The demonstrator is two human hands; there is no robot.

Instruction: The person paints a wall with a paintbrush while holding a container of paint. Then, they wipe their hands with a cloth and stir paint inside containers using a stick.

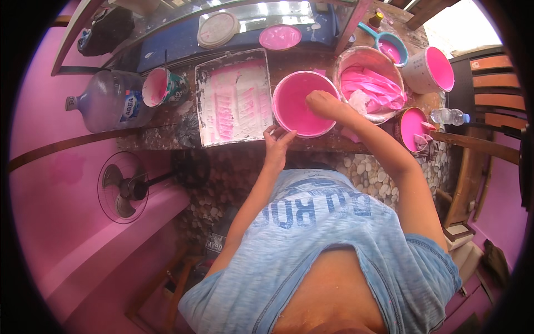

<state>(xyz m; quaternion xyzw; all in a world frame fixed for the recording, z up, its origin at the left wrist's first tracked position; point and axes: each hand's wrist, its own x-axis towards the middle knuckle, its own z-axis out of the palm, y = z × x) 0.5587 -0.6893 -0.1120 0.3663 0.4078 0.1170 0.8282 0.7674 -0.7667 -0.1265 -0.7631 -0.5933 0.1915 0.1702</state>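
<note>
A white plastic bucket [288, 128] stands before me on the wooden bench, its inside coated pink and pink paint [299, 109] in it. My left hand [278, 141] grips the near left of its rim, thumb on the edge. My right hand [325, 104] is curled like a fist over the bucket's opening; whatever it may hold is hidden beneath the fingers. Left of the bucket lies a paint roller tray [238, 104] smeared white and pink. Close on the right is a larger paint-stained tub [338, 62] with pink plastic sheeting [371, 89] inside.
A large water jug [104, 100] and a paint can [156, 87] occupy the bench's left. Rightward are a blue-handled dipper [390, 48], a pink-lined pail [429, 69], an open paint tin [413, 127] and a small bottle [448, 116]. A fan [125, 188] stands lower left.
</note>
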